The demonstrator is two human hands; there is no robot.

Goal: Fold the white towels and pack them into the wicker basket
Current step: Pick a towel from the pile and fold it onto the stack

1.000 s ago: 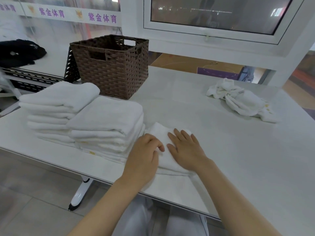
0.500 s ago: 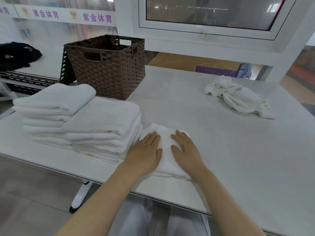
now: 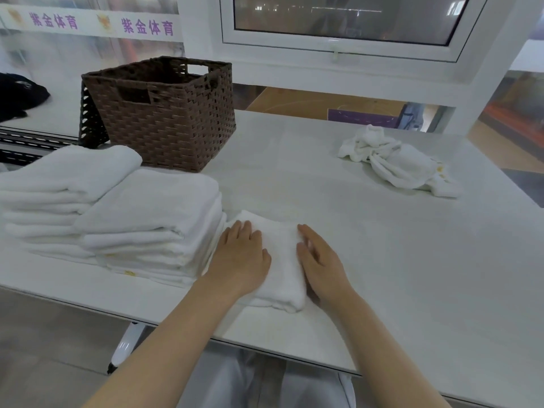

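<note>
Slid apart, left hand and right hand press flat, flanking the folded towel.

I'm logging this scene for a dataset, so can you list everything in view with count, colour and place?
basket: one, brown wicker, far left of the table.
towel stacks: two, white, folded, side by side at near left, in front of the basket.
folded towel: one, white, near edge, right of the stacks, under the hands.
crumpled towels: one heap, white, far right; count unclear.
table: one, pale grey.
dark bundle: one, black, far left, off the table.
window: one, white frame, behind the table.
left hand: flat on the folded towel.
right hand: flat at its right edge.
</note>
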